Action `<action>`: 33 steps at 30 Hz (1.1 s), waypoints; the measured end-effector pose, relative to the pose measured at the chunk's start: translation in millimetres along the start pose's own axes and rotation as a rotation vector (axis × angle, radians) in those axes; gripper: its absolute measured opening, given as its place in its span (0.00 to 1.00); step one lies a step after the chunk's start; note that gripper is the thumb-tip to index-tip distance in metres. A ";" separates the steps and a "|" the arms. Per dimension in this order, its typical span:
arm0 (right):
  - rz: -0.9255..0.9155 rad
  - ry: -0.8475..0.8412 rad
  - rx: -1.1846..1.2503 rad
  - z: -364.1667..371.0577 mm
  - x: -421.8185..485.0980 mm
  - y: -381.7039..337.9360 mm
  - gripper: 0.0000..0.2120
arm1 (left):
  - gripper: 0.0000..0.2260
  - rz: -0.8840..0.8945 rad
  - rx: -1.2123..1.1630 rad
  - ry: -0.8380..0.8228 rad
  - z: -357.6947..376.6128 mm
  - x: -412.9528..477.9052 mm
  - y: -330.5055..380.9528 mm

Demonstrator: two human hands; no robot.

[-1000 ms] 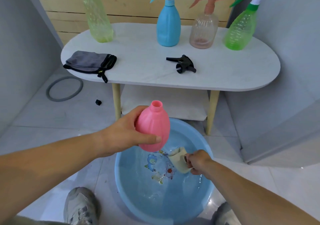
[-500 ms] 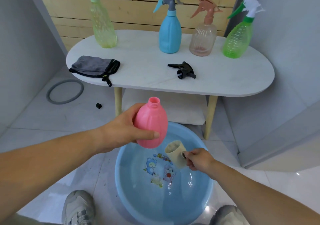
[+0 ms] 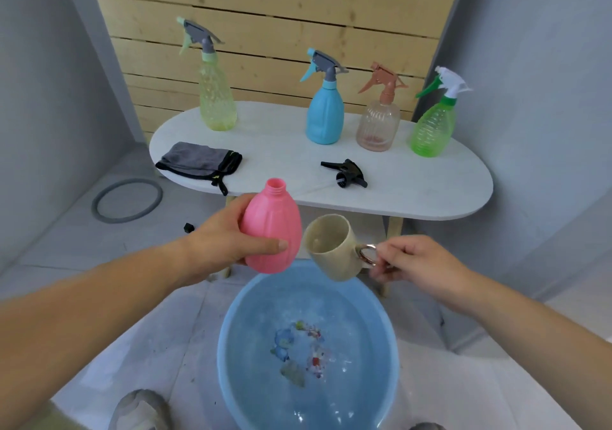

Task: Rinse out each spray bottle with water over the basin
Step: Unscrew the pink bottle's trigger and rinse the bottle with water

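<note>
Water lies in the round light-blue plastic basin [image 3: 381,323] on the tiled floor, with a cartoon print showing through at its bottom. Above the basin's far rim, the left hand [image 3: 225,247] grips an uncapped pink plastic spray bottle [image 3: 271,230] around its ribbed belly, thumb across the front, with the open threaded neck pointing up and tilted slightly away. Just to the right of it, almost touching, the right hand [image 3: 414,257] pinches the metal-edged handle of a beige ceramic mug [image 3: 334,250], which is tipped so that its mouth faces the bottle; whether the mug holds any water is hard to make out. Behind the hands stands a white oval table [image 3: 414,194] on pale wooden legs. Along its back edge four capped spray bottles stand upright: a tall yellow-green one [image 3: 217,98], an opaque blue one [image 3: 324,118], a clear pinkish one with a copper-coloured trigger [image 3: 377,124] and a bright green one with a white trigger [image 3: 430,131]. Nearer the front edge a black trigger spray head [image 3: 347,174] lies on its side, and a folded grey cloth with black trim [image 3: 198,159] lies to the left. A grey ring [image 3: 127,201] lies on the floor beyond the table's left end.
</note>
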State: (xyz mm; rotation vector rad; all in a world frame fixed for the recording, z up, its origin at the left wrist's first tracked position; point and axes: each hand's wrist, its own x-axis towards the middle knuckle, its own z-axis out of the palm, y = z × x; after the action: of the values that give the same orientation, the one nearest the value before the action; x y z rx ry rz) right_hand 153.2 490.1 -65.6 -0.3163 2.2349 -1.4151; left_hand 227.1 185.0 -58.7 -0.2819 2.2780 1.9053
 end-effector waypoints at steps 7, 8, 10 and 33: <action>-0.251 0.177 -0.003 -23.4 -19.8 -53.2 0.15 | 0.37 -0.023 0.045 -0.005 4.2 -3.9 1.4; -0.277 0.194 -0.009 -24.3 -20.5 -57.0 0.15 | 0.36 -0.028 0.050 -0.011 6.5 -4.6 2.0; -0.316 0.225 -0.042 -25.4 -22.3 -63.5 0.15 | 0.34 -0.027 0.046 -0.032 11.4 -5.4 2.7; -0.502 0.331 -0.225 -29.0 -30.8 -74.6 0.06 | 0.30 -0.005 0.082 -0.089 37.1 7.1 -0.6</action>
State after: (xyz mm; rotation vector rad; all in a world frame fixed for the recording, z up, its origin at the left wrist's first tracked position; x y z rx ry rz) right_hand 160.9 493.4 19.7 -0.8197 2.7251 -1.5450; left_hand 220.4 221.2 -67.5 -0.1881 2.2880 1.7786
